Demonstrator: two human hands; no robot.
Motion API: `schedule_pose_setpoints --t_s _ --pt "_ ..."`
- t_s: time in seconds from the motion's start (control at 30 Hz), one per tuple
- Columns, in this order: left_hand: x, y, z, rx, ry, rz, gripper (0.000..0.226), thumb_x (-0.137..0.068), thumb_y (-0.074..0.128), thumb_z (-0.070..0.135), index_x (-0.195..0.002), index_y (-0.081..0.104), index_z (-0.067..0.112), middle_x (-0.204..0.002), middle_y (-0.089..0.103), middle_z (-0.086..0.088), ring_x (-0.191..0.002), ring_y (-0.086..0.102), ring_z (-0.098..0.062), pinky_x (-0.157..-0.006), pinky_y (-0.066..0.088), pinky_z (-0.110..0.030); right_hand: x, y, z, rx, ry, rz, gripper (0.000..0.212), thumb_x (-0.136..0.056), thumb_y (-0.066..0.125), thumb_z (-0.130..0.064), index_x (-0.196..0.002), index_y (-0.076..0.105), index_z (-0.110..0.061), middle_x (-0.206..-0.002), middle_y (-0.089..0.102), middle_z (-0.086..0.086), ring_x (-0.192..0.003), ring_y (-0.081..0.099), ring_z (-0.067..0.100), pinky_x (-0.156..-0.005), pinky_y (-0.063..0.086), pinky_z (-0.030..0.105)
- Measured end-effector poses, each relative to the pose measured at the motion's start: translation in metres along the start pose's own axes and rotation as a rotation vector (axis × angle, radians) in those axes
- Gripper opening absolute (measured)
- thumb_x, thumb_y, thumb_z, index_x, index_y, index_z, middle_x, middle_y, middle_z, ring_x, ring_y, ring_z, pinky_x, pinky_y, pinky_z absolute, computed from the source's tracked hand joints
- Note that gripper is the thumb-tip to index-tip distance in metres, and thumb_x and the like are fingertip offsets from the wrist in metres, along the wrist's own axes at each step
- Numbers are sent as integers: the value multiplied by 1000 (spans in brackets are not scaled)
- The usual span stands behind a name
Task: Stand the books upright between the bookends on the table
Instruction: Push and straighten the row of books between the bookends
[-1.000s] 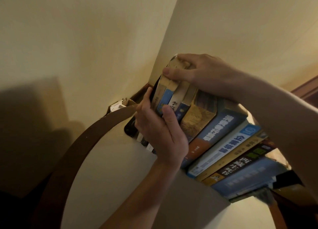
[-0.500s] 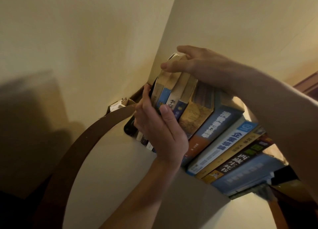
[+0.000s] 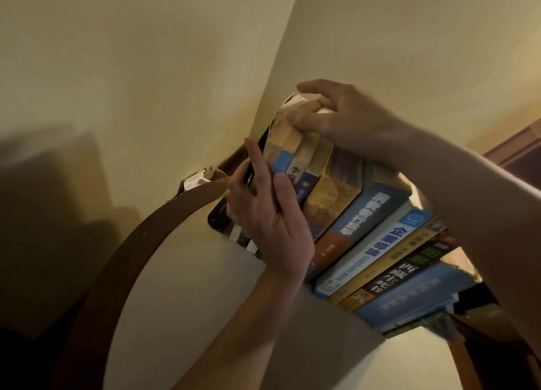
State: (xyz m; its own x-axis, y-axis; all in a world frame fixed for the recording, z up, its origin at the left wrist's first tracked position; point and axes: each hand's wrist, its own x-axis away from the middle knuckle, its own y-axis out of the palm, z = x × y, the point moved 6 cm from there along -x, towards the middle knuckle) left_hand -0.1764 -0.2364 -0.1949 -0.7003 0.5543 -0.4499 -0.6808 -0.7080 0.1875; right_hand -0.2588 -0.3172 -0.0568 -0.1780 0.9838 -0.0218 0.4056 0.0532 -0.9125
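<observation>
Leaning paperbacks [image 3: 292,143] are gripped by the left hand [image 3: 269,219] and pinched atop by the right hand [image 3: 348,120]; straightening against the black bookend [image 3: 217,219] is judged next.

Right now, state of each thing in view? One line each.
books: standing in a row, spines toward camera, side by side.
left hand: grips the row's left end, thumb on spines.
right hand: pinches the tops of the leftmost books.
black bookend: base on table, at the row's left end.
</observation>
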Motion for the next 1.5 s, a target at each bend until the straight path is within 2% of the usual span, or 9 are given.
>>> schedule_pose_setpoints --t_s 0.1,0.23,0.43,0.83,1.07,1.17,1.27,1.33,1.5 --pt "2 1 0 7 -39 8 55 -107 31 41 -157 23 19 -120 52 -2 -112 50 -16 -96 42 -59 -1 -1 3 107 7 9 69 -83 56 -70 -145 43 -43 -146 53 -1 -131 51 20 -100 41 35" --pt "6 3 0 27 -77 13 71 -98 35 39 -157 17 3 -128 32 42 -124 29 18 -110 29 -34 0 -2 0 164 6 25 69 -84 53 -72 -145 42 -41 -145 53 2 -129 51 23 -100 42 38" --pt "6 1 3 -22 -91 -4 92 -96 28 68 -157 19 0 -138 46 -10 -131 42 -19 -106 36 -57 17 -6 1 370 43 -71 73 -89 35 -78 -150 34 -39 -147 49 9 -129 48 28 -85 32 31" --pt "4 5 5 -142 -47 62 90 -97 18 68 -153 30 -2 -130 51 -16 -120 50 -29 -101 39 -51 34 -4 0 409 34 -144 77 -94 32 -73 -155 30 -26 -157 39 6 -142 37 28 -109 30 42" --pt "-2 1 2 -102 -114 -89 91 -95 26 72 -157 19 7 -145 42 -17 -136 41 -29 -112 30 -56 38 -5 -2 470 33 -136 76 -96 26 -71 -158 22 -27 -158 37 6 -143 35 29 -110 28 40" --pt "-26 -8 7 54 -94 -200 91 -94 37 73 -159 14 13 -148 38 -13 -141 39 -28 -111 37 -60 59 -11 -9 368 2 -7 73 -97 29 -69 -157 25 -29 -157 38 2 -144 31 25 -118 20 45" --pt "-70 -8 30 76 42 -351 86 -93 45 66 -157 20 13 -135 47 -6 -123 54 -24 -95 51 -53 101 -12 -14 311 -81 214 66 -98 33 -65 -155 32 -31 -163 27 -1 -153 13 18 -125 2 47" --pt "-98 1 54 -7 112 -480 78 -90 47 60 -151 32 14 -131 50 -2 -114 56 -18 -92 52 -48 135 -8 -13 283 -123 453 58 -99 38 -58 -149 44 -28 -163 26 4 -154 9 21 -125 2 49" --pt "-110 68 118 -400 665 -1093 71 -93 41 64 -151 37 24 -147 46 1 -134 41 -20 -109 34 -45 201 36 19 51 56 1091 49 -95 55 -26 -139 53 -6 -161 21 25 -152 11 37 -123 6 55"
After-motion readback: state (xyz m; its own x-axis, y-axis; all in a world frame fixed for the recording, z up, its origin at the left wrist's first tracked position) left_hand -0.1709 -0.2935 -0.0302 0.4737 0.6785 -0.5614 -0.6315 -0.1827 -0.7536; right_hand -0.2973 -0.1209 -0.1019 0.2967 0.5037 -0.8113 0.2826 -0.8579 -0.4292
